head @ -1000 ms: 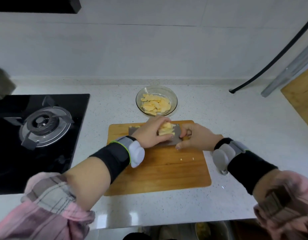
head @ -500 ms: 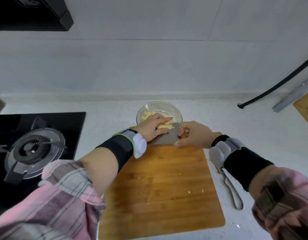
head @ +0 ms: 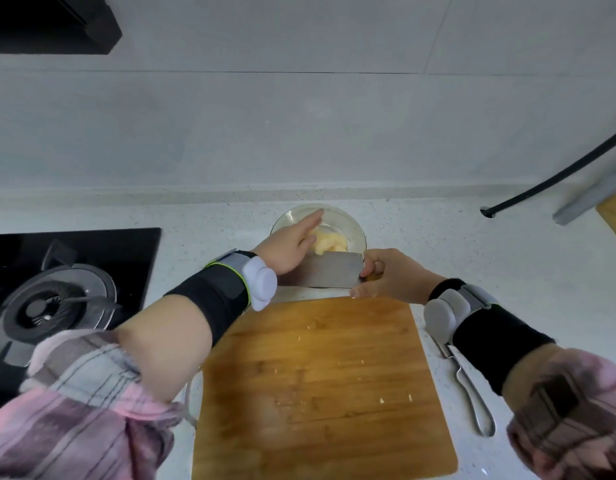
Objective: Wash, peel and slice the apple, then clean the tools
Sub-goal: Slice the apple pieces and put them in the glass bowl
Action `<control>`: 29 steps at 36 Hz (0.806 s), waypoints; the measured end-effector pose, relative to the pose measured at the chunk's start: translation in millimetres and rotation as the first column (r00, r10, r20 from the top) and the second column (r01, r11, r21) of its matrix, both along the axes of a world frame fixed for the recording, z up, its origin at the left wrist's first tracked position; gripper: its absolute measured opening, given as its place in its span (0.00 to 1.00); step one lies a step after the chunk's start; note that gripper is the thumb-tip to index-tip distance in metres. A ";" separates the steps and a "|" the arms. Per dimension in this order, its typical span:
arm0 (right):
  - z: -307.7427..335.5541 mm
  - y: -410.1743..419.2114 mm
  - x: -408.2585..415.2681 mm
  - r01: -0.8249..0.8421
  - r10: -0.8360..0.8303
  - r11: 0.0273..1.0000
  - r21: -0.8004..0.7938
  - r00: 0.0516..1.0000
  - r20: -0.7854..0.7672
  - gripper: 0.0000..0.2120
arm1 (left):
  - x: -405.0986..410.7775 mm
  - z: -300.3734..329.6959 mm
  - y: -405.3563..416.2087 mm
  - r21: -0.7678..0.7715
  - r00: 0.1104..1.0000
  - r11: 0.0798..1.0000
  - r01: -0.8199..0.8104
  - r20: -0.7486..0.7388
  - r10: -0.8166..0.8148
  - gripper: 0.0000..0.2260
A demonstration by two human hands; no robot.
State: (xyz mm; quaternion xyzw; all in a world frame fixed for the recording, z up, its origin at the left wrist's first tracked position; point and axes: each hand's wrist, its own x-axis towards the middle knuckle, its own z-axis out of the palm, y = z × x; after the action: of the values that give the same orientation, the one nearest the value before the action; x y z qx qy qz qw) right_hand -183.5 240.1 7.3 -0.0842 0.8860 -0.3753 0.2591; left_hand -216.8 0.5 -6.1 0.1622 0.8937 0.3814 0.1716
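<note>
Here the right hand (head: 386, 275) held a broad steel cleaver (head: 320, 270) in its grip over the clear glass bowl (head: 355, 226) of pale apple slices (head: 329, 242); the left hand (head: 292, 245), fingers straight, lay against the blade.

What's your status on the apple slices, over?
Right hand grips the cleaver at the glass bowl rim. Left hand open, fingers straight over apple slices in the bowl. Nothing blocking.

**Kitchen surfaces: glass, steel, wood, stone**

A clear glass bowl (head: 348, 223) sits upper centre. Below it, a matt brushed-steel cleaver blade (head: 322, 270). The smooth, grained wooden cutting board (head: 320, 386) fills lower centre. Speckled white stone-look countertop (head: 473, 258); glossy black hob (head: 74, 247) at left; a shiny metal peeler (head: 473, 393) at right.
</note>
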 end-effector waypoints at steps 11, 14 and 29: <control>-2.4 2.8 6.3 0.014 -0.012 0.999 -0.048 0.999 0.035 0.20 | 29.2 1.5 -6.1 0.036 0.976 0.999 -0.015 -0.219 0.022 0.18; -3.4 5.0 8.4 0.014 -0.013 0.999 -0.046 0.999 0.033 0.21 | 35.3 -0.5 1.1 -0.146 0.968 0.981 0.129 -0.195 -0.156 0.13; -3.5 13.7 25.1 0.017 -0.014 0.998 -0.059 0.999 0.046 0.20 | 16.6 9.8 4.7 -0.013 0.989 0.990 -0.137 -0.049 0.136 0.20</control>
State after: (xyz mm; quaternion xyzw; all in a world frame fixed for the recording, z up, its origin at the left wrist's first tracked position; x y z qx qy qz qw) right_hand -158.5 253.9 3.8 -0.0765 0.8688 -0.4054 0.2738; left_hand -200.1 5.2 3.7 0.1083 0.9096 0.3812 0.1250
